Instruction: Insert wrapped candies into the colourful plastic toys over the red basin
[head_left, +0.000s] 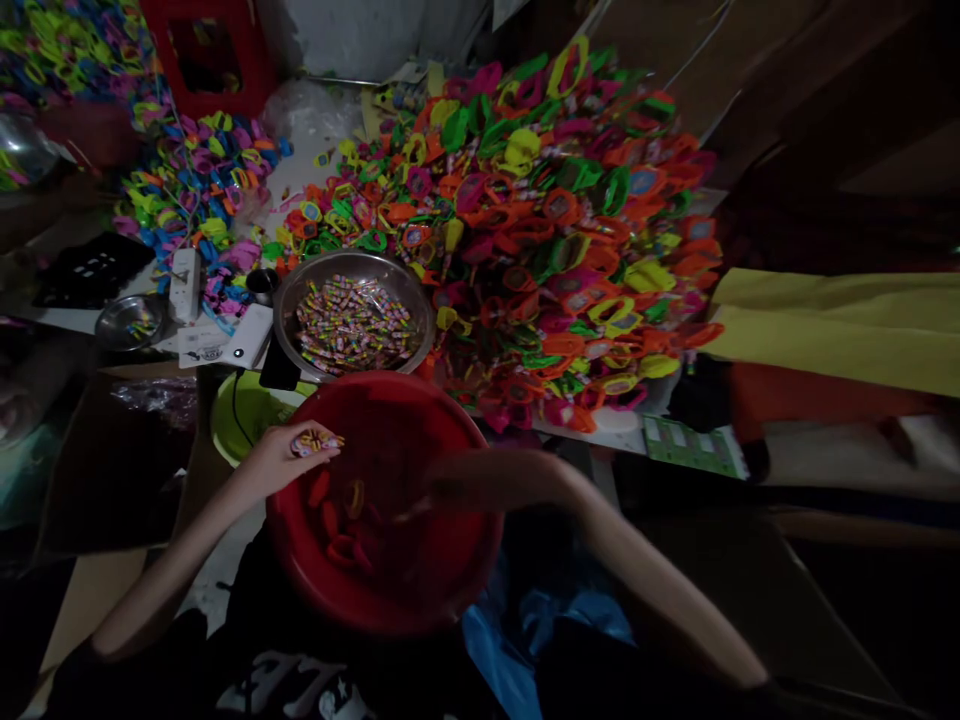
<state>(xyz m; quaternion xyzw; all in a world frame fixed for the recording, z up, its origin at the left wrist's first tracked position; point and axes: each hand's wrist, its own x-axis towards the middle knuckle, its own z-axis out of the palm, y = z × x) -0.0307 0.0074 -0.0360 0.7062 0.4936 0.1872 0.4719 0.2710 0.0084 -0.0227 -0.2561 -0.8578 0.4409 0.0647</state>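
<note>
My left hand (281,461) is closed around a bunch of small candy rolls in printed wrappers (316,442), over the left rim of a red plastic basin (382,622). Inside the basin lie a few toy plastic watches (341,547), orange, pink and yellow. My right hand (442,490) reaches into the basin from the right; it is dark and smeared by motion, so its fingers do not show clearly. Just behind the basin, a steel bowl (427,320) holds many more of the wrapped rolls.
A big heap of colourful toy watches (555,230) covers the table behind. At the left are a power strip (184,285), a white box (249,337), a small steel dish (131,323) and a green basin (225,425). Yellow sheets (840,325) lie right; a red stool (210,60) stands behind.
</note>
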